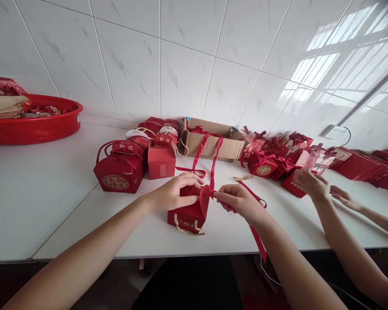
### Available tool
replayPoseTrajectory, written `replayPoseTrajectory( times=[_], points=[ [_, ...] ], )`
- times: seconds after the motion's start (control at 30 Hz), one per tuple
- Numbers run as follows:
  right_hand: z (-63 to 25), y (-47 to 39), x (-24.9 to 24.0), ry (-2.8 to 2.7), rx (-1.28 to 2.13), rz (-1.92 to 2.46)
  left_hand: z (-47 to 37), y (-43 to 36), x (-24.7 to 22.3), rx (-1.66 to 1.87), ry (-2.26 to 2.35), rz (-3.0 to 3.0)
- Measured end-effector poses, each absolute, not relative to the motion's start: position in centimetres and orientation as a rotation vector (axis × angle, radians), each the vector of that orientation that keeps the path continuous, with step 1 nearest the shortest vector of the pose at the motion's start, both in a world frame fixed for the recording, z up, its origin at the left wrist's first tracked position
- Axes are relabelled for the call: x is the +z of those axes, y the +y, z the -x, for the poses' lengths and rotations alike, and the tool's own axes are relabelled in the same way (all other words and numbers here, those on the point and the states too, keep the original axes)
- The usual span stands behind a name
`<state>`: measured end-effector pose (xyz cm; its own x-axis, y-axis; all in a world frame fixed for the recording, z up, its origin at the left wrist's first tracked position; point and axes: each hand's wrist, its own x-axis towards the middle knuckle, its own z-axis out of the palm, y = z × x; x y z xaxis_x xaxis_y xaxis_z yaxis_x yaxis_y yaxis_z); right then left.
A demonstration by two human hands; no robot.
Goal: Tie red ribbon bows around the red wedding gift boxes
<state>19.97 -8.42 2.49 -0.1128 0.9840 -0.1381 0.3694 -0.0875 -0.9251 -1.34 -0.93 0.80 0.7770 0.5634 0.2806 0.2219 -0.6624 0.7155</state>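
Observation:
A small red gift box (186, 216) with a twisted cream cord handle (189, 231) stands on the white table in front of me. My left hand (177, 191) grips its top from the left, fingers and thumb bent over the upper part. On the right side of the box a rounded flap (205, 198) stands up. Right beside that flap, my right hand (237, 200) pinches a red ribbon (216, 165), which runs back toward an open cardboard carton. More ribbon (258, 243) hangs below my right hand over the table's front edge. What lies inside the box is hidden.
Finished-looking red boxes (119, 172) stand at left, beside an open-topped one (161, 161). Behind is the cardboard carton (210, 146) with ribbon. A red basket (35, 129) sits far left. At right, a co-worker's hands (312, 183) are near more red boxes (263, 165).

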Motion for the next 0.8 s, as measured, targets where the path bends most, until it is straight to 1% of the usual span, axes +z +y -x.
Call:
replayPoseTrajectory(
  times=[0.2,0.4,0.5,0.57,0.67,0.8],
  points=[
    [-18.7,-7.8,2.2,-1.608,1.193,1.510,1.4,-0.8,0.1,0.707,0.594,-2.166],
    [-17.9,-7.6,1.9,-1.670,1.215,1.407,1.1,-1.0,-0.5,0.768,0.581,-2.114],
    [-19.0,-7.9,1.2,-1.731,1.152,1.404,1.1,-0.9,-0.6,0.851,0.601,-2.038],
    [-20.6,-8.0,0.4,-1.802,1.017,1.465,1.2,-0.8,-0.6,0.900,0.632,-1.990],
    [-24.3,-7.6,-1.1,-1.875,0.696,1.640,1.2,-0.5,-0.4,0.935,0.669,-1.940],
    [-30.0,-6.3,-2.8,-1.801,0.344,1.819,1.2,-0.4,-0.4,0.966,0.696,-1.924]
  ],
)
